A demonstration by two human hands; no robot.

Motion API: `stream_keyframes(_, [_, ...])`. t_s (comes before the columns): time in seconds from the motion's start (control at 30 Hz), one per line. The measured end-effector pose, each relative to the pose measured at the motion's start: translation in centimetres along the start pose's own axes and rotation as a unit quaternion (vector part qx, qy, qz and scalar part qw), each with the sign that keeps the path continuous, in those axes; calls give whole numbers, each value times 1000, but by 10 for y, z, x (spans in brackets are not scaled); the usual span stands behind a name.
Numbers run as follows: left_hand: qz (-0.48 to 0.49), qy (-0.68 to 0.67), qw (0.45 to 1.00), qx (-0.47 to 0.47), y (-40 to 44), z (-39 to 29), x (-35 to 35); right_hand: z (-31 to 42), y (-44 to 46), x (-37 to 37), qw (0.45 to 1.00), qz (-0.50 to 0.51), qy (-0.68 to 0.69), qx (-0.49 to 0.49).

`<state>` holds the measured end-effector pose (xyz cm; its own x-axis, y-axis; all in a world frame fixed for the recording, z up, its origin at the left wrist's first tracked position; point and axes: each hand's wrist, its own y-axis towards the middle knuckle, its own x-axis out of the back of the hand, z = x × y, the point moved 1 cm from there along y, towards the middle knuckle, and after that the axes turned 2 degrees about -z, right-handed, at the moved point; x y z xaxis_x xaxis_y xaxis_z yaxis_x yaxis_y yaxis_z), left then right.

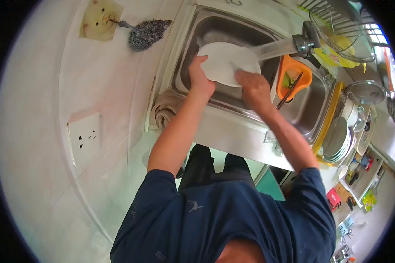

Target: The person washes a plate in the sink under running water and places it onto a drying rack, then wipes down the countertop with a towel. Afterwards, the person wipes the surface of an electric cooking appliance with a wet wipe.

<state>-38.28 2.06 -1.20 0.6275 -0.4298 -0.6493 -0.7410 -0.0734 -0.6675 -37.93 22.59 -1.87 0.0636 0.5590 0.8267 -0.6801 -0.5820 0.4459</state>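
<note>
- We hold the white plate (226,61) over the left basin (183,59), its face turned up toward us.
- Our left hand (200,75) is clamped on the plate's left edge, thumb over the rim.
- Our right hand (253,87) is at the lower right edge, fingers curled over the face; it is blurred, so we cannot tell whether it grips anything.
- Our hands are apart, with plate between them.
- Water (274,49) runs from the faucet (306,42) toward the plate's right edge.
- Right of our right hand, the orange basket (307,79) and dark sticks (289,92) crowd the side by the right basin (314,105).
- We see open basin below the plate and to its left, bounded by the metal rim and the counter (237,133).
</note>
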Motion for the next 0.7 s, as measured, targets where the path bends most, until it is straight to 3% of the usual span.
stream_keyframes(0.07, [24, -20, 987, -155, -1, 18, -1, 20, -1, -3, 1000, -12, 2, -15])
stream_keyframes(0.1, [79, 11, 980, -184, -2, 24, 0, 30, 0, 0, 999, -8, 6, -46])
stream_keyframes(0.2, [9, 44, 983, -180, -1, 23, 1, 24, -1, 7, 995, -1, 37, -93])
stream_keyframes(0.23, [10, 46, 982, -181, -1, 18, 1, 12, -3, 11, 983, 33, 70, -164])
stream_keyframes(0.27, [47, 142, 972, -184, 0, 8, 3, 1, -4, 15, 964, 68, 103, -234])
stream_keyframes(0.3, [83, 236, 951, -184, 1, -4, 6, -5, 15, 37, 903, 179, 152, -359])
stream_keyframes(0.33, [120, 329, 919, -180, 2, -15, 9, -26, 15, 41, 902, 178, 152, -362])
stream_keyframes(0.4, [195, 502, 825, -169, 10, -31, 10, -71, 18, 45, 857, 215, 335, -328])
stream_keyframes(0.47, [202, 522, 814, -154, 19, -31, 12, -80, 33, 57, 841, 189, 338, -378])
stream_keyframes(0.53, [145, 443, 883, -55, 18, -27, 4, -109, 36, 32, 822, 162, 343, -425])
stream_keyframes(0.57, [147, 445, 881, -55, 11, -19, 2, -142, 24, -11, 805, 10, 407, -432])
stream_keyframes(0.6, [121, 339, 932, -47, 3, -9, -5, -164, 21, -32, 765, -149, 461, -424])
stream_keyframes(0.63, [88, 225, 970, -36, -2, -1, -6, -145, 27, -33, 872, -168, 273, -370])
stream_keyframes(0.7, [100, 201, 974, -28, -2, 11, -3, -69, 54, -18, 867, -88, 263, -413])
